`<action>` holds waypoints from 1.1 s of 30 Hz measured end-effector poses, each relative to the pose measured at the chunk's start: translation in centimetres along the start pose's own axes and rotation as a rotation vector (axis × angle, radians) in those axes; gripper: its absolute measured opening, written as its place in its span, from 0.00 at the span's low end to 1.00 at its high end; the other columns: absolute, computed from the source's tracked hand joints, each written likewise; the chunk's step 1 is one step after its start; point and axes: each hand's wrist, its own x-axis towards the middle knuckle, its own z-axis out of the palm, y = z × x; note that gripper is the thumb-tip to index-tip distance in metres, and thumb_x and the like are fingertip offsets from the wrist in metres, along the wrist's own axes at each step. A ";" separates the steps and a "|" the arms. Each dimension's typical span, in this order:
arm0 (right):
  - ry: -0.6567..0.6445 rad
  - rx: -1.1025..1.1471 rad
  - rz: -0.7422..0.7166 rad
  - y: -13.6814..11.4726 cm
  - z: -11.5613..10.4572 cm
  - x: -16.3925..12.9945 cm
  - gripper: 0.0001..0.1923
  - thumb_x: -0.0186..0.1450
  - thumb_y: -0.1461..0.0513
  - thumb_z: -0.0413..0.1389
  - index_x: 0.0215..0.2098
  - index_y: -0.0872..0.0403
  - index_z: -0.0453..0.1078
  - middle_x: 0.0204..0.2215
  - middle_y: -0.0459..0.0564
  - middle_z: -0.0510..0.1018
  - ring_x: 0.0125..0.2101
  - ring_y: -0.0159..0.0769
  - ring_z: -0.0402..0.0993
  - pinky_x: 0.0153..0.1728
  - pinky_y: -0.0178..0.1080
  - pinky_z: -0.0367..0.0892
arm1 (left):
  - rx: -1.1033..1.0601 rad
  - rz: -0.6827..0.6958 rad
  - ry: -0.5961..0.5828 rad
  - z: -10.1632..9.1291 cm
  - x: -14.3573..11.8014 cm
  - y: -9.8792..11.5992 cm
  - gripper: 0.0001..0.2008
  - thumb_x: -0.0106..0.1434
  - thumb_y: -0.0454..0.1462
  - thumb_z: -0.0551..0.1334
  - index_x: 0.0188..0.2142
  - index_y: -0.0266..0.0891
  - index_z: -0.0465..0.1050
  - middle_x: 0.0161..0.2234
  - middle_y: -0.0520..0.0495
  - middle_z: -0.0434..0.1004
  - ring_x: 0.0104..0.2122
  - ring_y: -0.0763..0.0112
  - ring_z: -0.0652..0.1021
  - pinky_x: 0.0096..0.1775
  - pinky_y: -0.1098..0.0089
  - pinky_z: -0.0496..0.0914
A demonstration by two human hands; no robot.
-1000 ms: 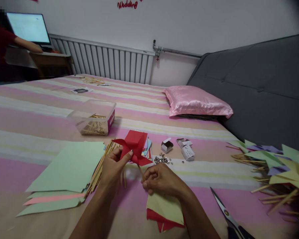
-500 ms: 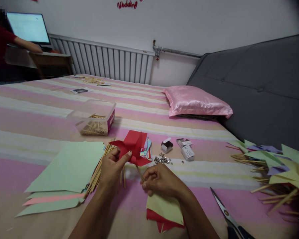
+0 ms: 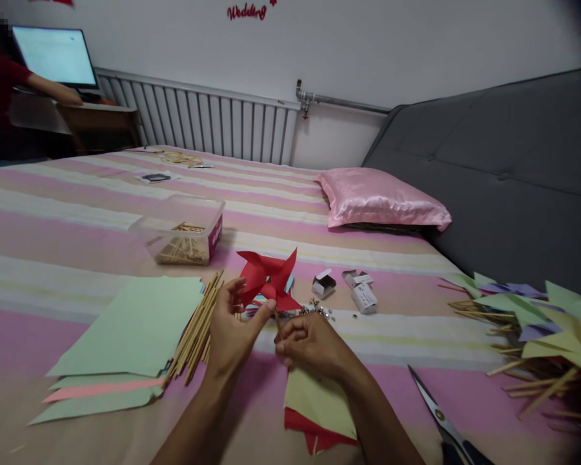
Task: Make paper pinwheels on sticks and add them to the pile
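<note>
While my left hand (image 3: 232, 329) is pinching the red pinwheel (image 3: 267, 281) at its hub, fingers of my right hand (image 3: 310, 342) are pinching its stick at five o'clock, above the bed (image 3: 77, 226). I judge I'm fixing wheel to stick; next calls for steady pressing.

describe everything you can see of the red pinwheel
The red pinwheel is folded from plain red paper, its pointed blades meeting at the centre. It faces the camera, held up above the striped bed. The left hand touches its lower left edge with thumb and fingers; the right hand pinches the thin wooden stick below it. Behind it lie coloured paper pieces. Whether a pin fixes the centre cannot be seen.
</note>
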 end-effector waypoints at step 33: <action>-0.003 0.041 -0.016 0.2 -0.3 -0.1 0.03 0.52 0.65 0.59 0.25 0.58 0.72 0.17 0.47 0.75 0.20 0.32 0.72 0.26 0.35 0.67 | -0.063 0.112 0.163 0.3 -0.1 -1.0 0.22 0.51 0.37 0.65 0.46 0.41 0.64 0.42 0.46 0.71 0.35 0.70 0.72 0.39 0.69 0.67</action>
